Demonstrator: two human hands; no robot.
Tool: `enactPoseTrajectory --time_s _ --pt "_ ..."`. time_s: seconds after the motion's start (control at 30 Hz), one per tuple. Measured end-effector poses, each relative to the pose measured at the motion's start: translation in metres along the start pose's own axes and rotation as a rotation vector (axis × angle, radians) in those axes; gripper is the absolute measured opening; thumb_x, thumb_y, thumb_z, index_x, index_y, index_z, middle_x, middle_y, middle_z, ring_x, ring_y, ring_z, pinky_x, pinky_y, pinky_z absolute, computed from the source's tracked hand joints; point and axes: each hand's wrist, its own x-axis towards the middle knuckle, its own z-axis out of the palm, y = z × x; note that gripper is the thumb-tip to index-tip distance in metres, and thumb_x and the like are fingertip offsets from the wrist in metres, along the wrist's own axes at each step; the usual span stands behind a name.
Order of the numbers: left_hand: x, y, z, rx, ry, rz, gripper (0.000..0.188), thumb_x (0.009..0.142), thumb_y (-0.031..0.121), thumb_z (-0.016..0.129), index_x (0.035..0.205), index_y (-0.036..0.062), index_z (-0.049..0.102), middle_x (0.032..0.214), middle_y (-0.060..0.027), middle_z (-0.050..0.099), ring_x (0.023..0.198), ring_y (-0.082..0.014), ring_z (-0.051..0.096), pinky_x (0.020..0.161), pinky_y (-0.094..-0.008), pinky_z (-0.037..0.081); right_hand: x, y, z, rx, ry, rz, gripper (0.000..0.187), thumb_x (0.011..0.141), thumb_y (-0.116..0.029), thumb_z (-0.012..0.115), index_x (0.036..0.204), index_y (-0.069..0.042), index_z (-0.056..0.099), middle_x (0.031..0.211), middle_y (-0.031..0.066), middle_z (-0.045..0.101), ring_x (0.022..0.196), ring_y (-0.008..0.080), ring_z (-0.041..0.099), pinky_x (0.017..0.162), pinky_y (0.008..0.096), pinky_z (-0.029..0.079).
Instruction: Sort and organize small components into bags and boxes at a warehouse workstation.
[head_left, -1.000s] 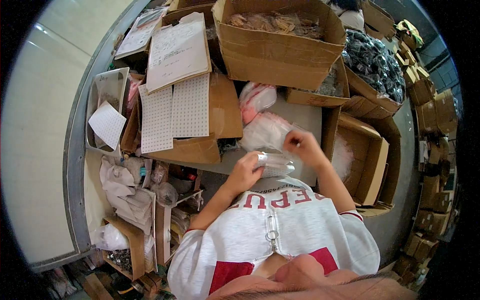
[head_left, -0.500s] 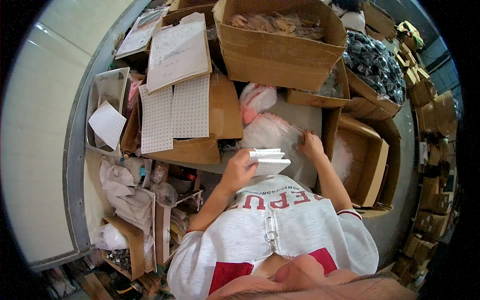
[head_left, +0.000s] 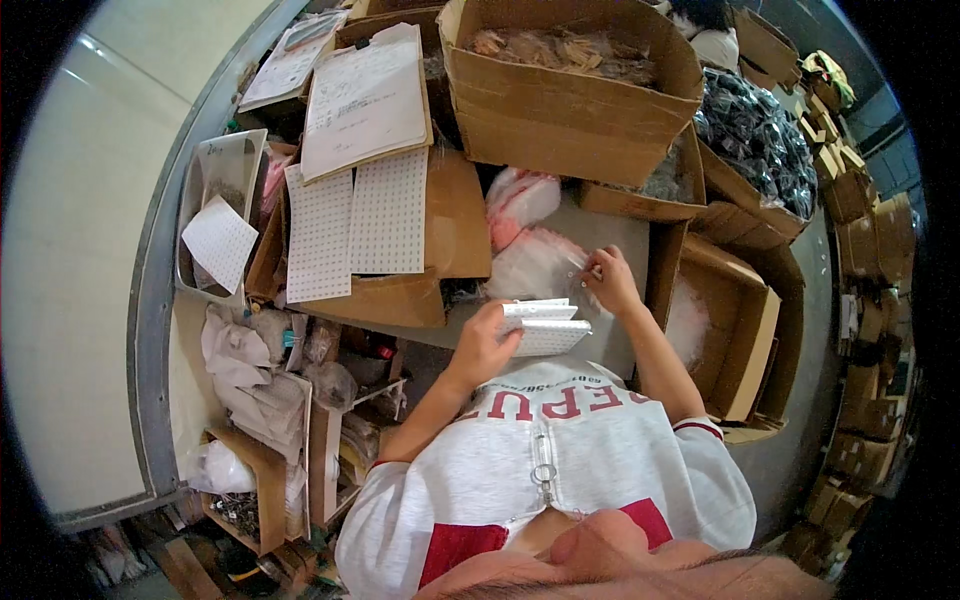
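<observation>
My left hand (head_left: pixel 484 345) is closed round folded white label sheets (head_left: pixel 552 338) printed with small rows of marks, held in front of my shirt. To the right, my right hand (head_left: pixel 613 280) is curled with its fingertips together over the edge of a stack of clear plastic bags (head_left: pixel 535 264). Small white specks show at those fingertips; what is pinched there is too small to make out. The bags lie on the grey table (head_left: pixel 615 232), and a pink-and-white plastic bundle (head_left: pixel 522 195) touches their far end.
A large cardboard box (head_left: pixel 570 115) stands beyond the bags. Black wrapped parts (head_left: pixel 755 135) fill a box at the far right; an opened carton (head_left: pixel 735 345) stands nearer. At left, more label sheets (head_left: pixel 388 215) hang over a box beneath a clipboard (head_left: pixel 365 100), beside a clear plastic bin (head_left: pixel 255 150).
My right hand has drawn slightly left and up over the bags, its fingers now curled in. My left hand still grips the label sheets. The whole view has shifted slightly.
</observation>
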Motion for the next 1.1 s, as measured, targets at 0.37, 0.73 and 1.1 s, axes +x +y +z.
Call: enactPoseTrajectory --time_s 0.37,0.73,1.1 --pt "0.001 0.009 -0.001 -0.093 -0.054 -0.017 0.030 0.077 0.002 0.067 0.106 -0.0017 0.060 0.105 -0.0170 0.061 0.093 -0.0295 0.062 0.081 -0.0341 0.048 -0.047 -0.107 -0.058 0.028 0.191 -0.884 0.011 0.069 -0.019 0.072 0.075 -0.013 0.066 0.093 0.0025 0.056 0.092 0.0202 0.053 0.083 0.0396 0.041" --pt "-0.003 0.004 -0.011 0.055 0.013 0.051 0.029 0.075 0.000 0.062 0.104 -0.0030 0.060 0.108 -0.0218 0.060 0.098 -0.0396 0.059 0.085 -0.0383 0.048 0.006 -0.034 -0.030 0.537 0.093 -0.340 0.009 0.065 -0.007 0.070 0.073 -0.005 0.068 0.087 0.0084 0.062 0.083 0.0292 0.061 0.074 0.0386 0.049" --pt "-0.007 -0.010 -0.024 0.093 0.083 0.012 0.028 0.075 0.003 0.066 0.102 -0.0021 0.062 0.101 -0.0193 0.063 0.094 -0.0341 0.063 0.082 -0.0361 0.050 -0.005 0.015 0.070 -0.382 0.195 -0.743 0.007 0.067 -0.019 0.063 0.068 -0.012 0.062 0.089 0.0018 0.058 0.090 0.0209 0.056 0.085 0.0380 0.043"
